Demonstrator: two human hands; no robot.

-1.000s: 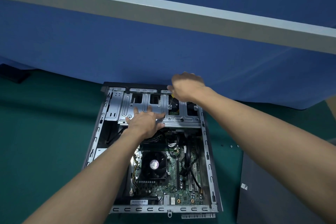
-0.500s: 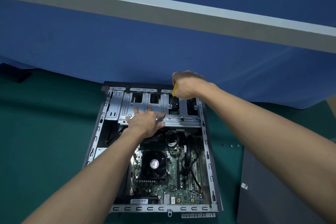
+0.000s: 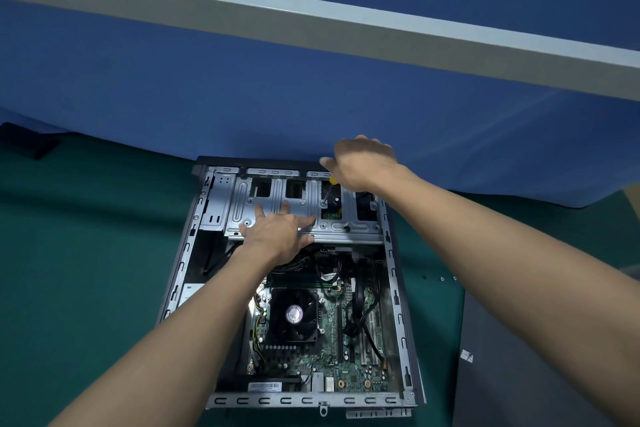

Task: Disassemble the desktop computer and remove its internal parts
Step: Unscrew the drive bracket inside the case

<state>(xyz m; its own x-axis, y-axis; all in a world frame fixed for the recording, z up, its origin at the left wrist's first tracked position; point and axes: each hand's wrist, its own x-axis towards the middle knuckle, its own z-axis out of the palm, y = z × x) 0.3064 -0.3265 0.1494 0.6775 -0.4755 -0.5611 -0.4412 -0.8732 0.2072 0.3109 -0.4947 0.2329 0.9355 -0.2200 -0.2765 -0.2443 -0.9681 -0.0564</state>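
Barely shifted, right hand [image 3: 363, 163] grips the yellow screwdriver [image 3: 331, 180], tip on a screw of the drive cage [image 3: 346, 227] at the far end of the case [image 3: 304, 400]. Spread flat, left hand [image 3: 277, 232] presses on that cage. Stiff, sharp-edged steel, I'd judge; lift by its near lip.

dull bare sheet metal forms the computer case [image 3: 393, 291] and its stamped drive cage [image 3: 277, 199]; inside, a green circuit board [image 3: 346, 367] and matt black plastic fan [image 3: 294, 317]. the screwdriver [image 3: 331, 181] has a yellow plastic handle. matt green cloth [image 3: 86, 270] lies beneath, smooth blue fabric [image 3: 311, 97] behind.
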